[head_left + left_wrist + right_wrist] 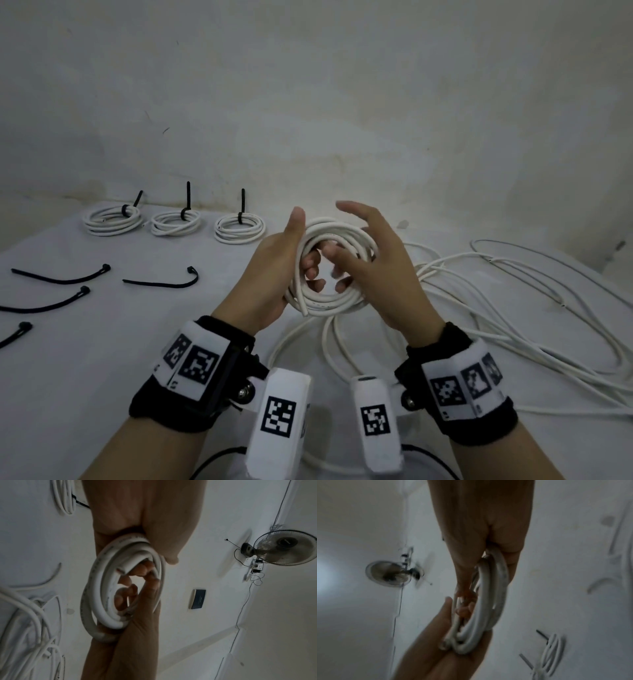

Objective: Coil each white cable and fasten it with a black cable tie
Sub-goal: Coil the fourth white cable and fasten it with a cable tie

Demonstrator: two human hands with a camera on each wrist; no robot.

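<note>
Cable coil (334, 270) hangs above the surface, near the loose cables (513, 308), left hand (274, 274) curled round its rim and right hand (373, 270) hooked through, fingers spread, keeping loops gathered for a tie (161, 281).

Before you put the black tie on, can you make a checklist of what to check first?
1. Coil wound into loops: ok.
2. Left hand grips the coil: ok.
3. Right hand steadies it, fingers through the middle: ok.
4. Cable end tucked in: not ok, it pokes out at the bottom.
5. Spare ties within reach on the table: ok, four lie to the left.
6. A hand free to pick up a tie: not ok, both are on the coil.
</note>
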